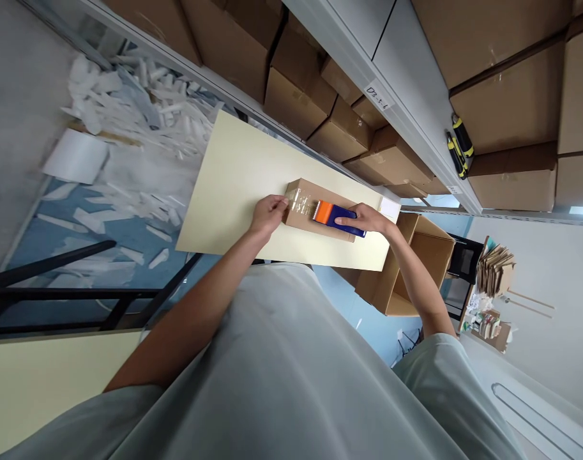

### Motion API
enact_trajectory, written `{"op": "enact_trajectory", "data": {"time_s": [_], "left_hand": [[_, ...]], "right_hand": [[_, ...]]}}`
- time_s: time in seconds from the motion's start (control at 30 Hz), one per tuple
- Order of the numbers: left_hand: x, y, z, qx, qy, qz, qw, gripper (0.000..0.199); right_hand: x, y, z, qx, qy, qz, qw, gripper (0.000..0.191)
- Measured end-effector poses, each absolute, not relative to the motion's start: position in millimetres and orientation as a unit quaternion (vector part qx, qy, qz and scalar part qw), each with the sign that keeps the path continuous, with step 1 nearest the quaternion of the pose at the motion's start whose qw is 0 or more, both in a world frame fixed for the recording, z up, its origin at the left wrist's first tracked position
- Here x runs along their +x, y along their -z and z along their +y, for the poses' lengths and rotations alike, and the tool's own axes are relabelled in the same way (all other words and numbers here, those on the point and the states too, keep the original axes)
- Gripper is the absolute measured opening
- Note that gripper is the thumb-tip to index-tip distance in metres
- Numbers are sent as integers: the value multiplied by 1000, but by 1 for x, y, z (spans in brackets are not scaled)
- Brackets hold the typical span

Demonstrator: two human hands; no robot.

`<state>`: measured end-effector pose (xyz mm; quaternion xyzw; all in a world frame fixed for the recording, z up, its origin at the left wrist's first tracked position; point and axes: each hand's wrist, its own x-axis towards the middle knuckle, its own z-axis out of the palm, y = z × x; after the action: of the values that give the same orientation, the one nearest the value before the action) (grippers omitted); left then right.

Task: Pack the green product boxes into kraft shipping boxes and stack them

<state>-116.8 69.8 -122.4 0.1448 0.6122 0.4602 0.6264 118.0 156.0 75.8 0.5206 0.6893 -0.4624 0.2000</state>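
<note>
A long brown cardboard box (301, 220) lies on a pale yellow table (234, 185), with shiny clear tape (301, 201) across its left end. My right hand (365, 218) grips a blue tape dispenser (343, 217) with an orange toothed front, held over the top of the box. At the box's left end my left hand (268, 216) has its fingers curled in, thumb and forefinger closed against the edge. Whether a bit of tape is between those fingertips is too small to make out.
Shelves behind the table hold several cardboard boxes (295, 89). Two yellow-and-black cutters (458, 145) lie on the upper shelf (416, 70). An open carton (396, 281) stands right of the table. White scraps (142, 128) cover the floor at left, near black metal bars (71, 294).
</note>
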Motion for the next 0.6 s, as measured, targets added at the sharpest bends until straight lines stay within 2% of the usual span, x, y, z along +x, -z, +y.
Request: {"op": "enact_trajectory", "data": {"time_s": [0.13, 0.17, 0.27, 0.43, 0.6], "left_hand": [[-121, 115, 62, 201, -453, 674, 548, 43], [-123, 111, 59, 220, -450, 689, 523, 44], [-124, 93, 56, 306, -444, 701, 466, 28], [-108, 70, 61, 336, -420, 727, 426, 22], [-96, 70, 63, 317, -430, 745, 400, 22]], "right_hand": [[119, -75, 153, 521, 456, 694, 196, 79], [119, -74, 153, 520, 455, 696, 195, 79], [121, -71, 151, 518, 449, 702, 193, 77], [123, -69, 149, 510, 439, 713, 194, 74], [125, -63, 148, 506, 421, 724, 206, 72]]}}
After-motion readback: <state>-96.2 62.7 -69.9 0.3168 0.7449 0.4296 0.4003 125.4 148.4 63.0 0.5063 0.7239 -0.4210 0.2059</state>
